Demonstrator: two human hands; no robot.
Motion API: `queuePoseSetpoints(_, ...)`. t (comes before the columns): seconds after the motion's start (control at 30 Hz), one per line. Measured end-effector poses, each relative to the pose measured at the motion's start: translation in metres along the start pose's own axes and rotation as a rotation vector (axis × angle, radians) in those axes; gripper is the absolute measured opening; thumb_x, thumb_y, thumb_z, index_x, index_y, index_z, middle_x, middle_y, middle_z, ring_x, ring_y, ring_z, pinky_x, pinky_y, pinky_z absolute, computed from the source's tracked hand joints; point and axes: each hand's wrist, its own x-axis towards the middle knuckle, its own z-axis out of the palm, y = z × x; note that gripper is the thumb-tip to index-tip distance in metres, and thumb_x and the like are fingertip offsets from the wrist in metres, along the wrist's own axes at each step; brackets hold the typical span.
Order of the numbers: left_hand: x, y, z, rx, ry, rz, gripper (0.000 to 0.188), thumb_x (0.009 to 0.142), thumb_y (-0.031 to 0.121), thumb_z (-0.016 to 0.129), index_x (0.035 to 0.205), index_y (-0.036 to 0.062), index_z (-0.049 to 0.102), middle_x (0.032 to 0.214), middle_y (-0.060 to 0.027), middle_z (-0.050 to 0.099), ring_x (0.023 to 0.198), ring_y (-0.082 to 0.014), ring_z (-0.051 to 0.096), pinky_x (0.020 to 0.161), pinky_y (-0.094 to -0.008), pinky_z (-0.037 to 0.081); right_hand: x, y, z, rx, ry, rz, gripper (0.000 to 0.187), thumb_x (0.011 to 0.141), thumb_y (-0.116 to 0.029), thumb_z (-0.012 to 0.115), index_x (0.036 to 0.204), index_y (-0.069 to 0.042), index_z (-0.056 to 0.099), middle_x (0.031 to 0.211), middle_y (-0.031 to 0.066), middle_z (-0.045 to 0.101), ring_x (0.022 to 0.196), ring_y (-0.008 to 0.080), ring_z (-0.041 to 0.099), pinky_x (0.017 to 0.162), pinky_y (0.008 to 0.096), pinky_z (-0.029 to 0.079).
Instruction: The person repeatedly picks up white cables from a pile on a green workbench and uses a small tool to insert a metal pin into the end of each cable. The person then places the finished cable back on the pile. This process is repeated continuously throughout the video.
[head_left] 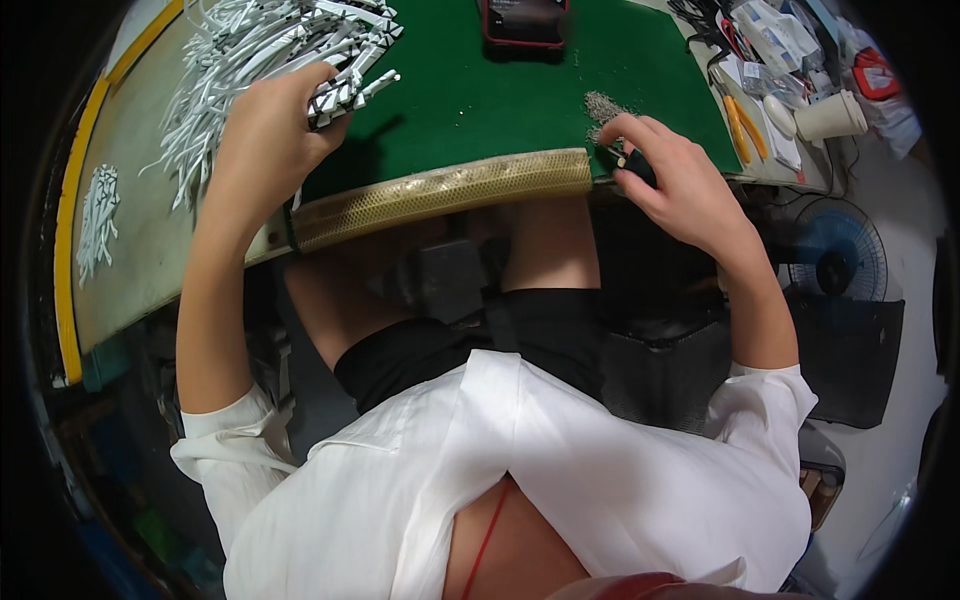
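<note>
White shirt (520,440) is nearest to us, with black shorts (550,325) beyond it. We see that our left hand (282,125) is closed around a bunch of strips (345,98), white with dark marks, beside a large heap (245,45) of similar ones. Our right hand (682,180) curls its fingers around a small dark tool (641,168), near grey crumbs (603,106) on the green mat (480,115); how far the tool is open, we cannot tell. Between our hands, we notice a mesh tube (440,197) along the mat's front edge. Orange pliers (744,130) lie farther right.
</note>
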Motion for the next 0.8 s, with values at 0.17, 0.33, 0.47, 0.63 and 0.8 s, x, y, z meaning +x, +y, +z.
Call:
queuePoseSetpoints(0.17,-0.009,0.008,0.0,-0.241,0.058,0.098,0.03,0.087,0.004,0.069,0.117,0.0024,0.066,0.078,-0.0071,0.064,0.07,-0.0143,0.055,0.068,-0.0288,0.046,0.001,-0.005,-0.003,-0.036,-0.044,-0.011,0.028,0.083,-0.008,0.06,0.111,-0.007,0.057,0.1,0.0171,0.063,0.089,0.0387,0.063,0.077,0.046,0.05)
queuePoseSetpoints(0.33,-0.014,0.015,0.004,-0.379,0.124,0.16,0.035,0.088,0.004,0.069,0.123,0.0044,0.065,0.077,-0.0022,0.062,0.071,-0.0095,0.053,0.068,-0.0257,0.045,0.003,-0.001,-0.001,-0.02,-0.022,-0.042,0.027,0.083,-0.008,0.06,0.11,-0.007,0.056,0.1,0.0173,0.063,0.088,0.0386,0.063,0.077,0.0463,0.05)
queuePoseSetpoints(0.47,-0.016,0.019,0.006,-0.417,0.132,0.137,0.034,0.089,0.005,0.069,0.122,0.0031,0.065,0.078,-0.0002,0.062,0.073,-0.0075,0.052,0.068,-0.0241,0.044,0.002,-0.003,-0.001,-0.03,-0.022,-0.008,0.027,0.083,-0.008,0.059,0.11,-0.007,0.055,0.1,0.0173,0.063,0.088,0.0384,0.063,0.077,0.0461,0.05)
queuePoseSetpoints(0.63,-0.017,0.017,0.011,-0.452,0.128,0.13,0.034,0.09,0.006,0.069,0.124,0.0025,0.064,0.083,-0.0001,0.063,0.074,-0.0069,0.055,0.07,-0.0237,0.045,0.004,-0.006,-0.004,-0.056,-0.088,0.018,0.032,0.083,-0.008,0.062,0.115,-0.007,0.055,0.105,0.015,0.063,0.093,0.036,0.064,0.08,0.0412,0.051)
queuePoseSetpoints(0.8,-0.017,0.013,0.016,-0.624,0.109,0.119,0.036,0.09,0.007,0.07,0.126,0.0031,0.063,0.088,-0.0011,0.065,0.076,-0.0082,0.059,0.071,-0.0244,0.048,0.006,-0.007,-0.003,-0.036,-0.097,0.041,0.031,0.085,-0.008,0.061,0.115,-0.007,0.054,0.106,0.0156,0.063,0.092,0.0363,0.064,0.08,0.041,0.051)
